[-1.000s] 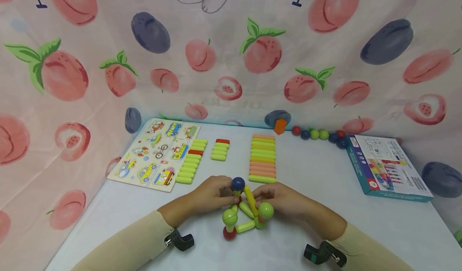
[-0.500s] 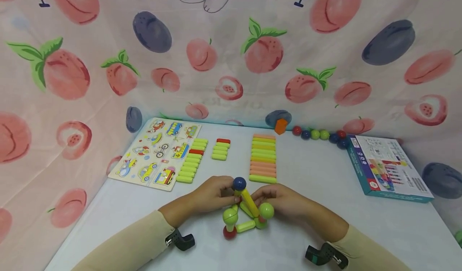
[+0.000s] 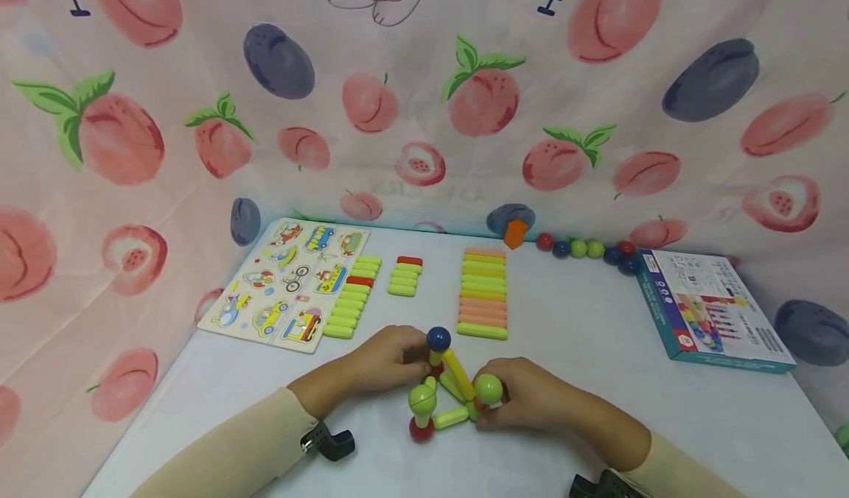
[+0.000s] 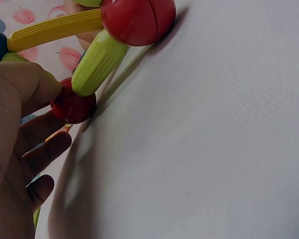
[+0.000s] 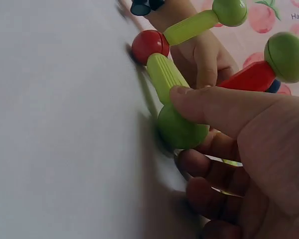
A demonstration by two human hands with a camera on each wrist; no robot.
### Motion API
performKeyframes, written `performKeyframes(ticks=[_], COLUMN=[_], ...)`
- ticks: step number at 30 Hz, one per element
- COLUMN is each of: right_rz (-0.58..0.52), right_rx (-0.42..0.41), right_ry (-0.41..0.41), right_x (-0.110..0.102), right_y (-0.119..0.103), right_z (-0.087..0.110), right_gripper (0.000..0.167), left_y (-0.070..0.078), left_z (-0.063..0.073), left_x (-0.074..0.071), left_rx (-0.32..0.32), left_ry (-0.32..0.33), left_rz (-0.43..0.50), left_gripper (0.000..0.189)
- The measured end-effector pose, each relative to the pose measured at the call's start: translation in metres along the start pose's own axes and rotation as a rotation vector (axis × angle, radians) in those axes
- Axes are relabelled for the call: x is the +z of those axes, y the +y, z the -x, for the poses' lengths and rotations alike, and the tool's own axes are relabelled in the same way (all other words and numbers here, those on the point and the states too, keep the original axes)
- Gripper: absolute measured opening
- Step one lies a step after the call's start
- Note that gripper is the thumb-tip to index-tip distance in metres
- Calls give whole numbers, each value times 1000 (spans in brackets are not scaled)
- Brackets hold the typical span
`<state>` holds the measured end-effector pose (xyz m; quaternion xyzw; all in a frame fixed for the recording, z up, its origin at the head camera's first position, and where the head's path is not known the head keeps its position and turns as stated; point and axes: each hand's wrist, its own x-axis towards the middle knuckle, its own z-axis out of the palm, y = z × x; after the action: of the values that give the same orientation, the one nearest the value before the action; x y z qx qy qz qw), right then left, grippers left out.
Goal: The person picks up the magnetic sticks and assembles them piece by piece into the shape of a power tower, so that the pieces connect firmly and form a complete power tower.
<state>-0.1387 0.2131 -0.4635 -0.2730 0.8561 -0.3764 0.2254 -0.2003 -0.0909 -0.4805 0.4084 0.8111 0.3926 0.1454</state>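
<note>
A frame of toy balls and rods stands on the table between both hands. My left hand (image 3: 391, 356) pinches its rear red ball (image 4: 74, 105) between thumb and fingers, under an upright topped by a blue ball (image 3: 438, 339). My right hand (image 3: 533, 395) grips the lower green ball (image 5: 179, 128), thumb by a light green rod (image 5: 164, 77). A red rod (image 5: 249, 77) rises there to an upper green ball (image 3: 488, 389). From the blue ball a yellow rod (image 3: 459, 376) slants down to the right; its lower joint is hidden. Another green ball (image 3: 422, 400) tops the front red ball's (image 3: 421, 429) upright.
Behind the hands lie rows of loose rods (image 3: 483, 284), with smaller groups of short rods (image 3: 404, 277) further left. A picture puzzle board (image 3: 281, 284) lies at left. Loose balls (image 3: 578, 247), an orange block (image 3: 515, 233) and a toy box (image 3: 716, 306) sit at back right.
The yellow rod's upper end has swung left to the blue ball. My right hand has left the yellow rod's side and come forward to grip the lower green ball. My left hand stays nearly still.
</note>
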Motion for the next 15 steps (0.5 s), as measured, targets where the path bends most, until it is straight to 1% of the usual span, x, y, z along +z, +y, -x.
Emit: performKeyframes(ticks=[5, 9, 12, 15], right_rz=[-13, 17, 53, 36], right_rx=[67, 108, 119, 132], right_ry=[55, 148, 221, 246], right_x=[-5, -10, -11, -10], right_y=[0, 3, 5, 4], right_z=[-2, -5, -11, -17], right_gripper=[31, 31, 26, 22], left_y=[0, -1, 2, 9], left_z=[5, 10, 13, 16], left_x=[-5, -4, 0, 8], left_rx=[11, -10, -10, 34], left_ry=[3, -36, -56, -52], left_rz=[-39, -30, -55, -116], left_gripper=[22, 25, 26, 28])
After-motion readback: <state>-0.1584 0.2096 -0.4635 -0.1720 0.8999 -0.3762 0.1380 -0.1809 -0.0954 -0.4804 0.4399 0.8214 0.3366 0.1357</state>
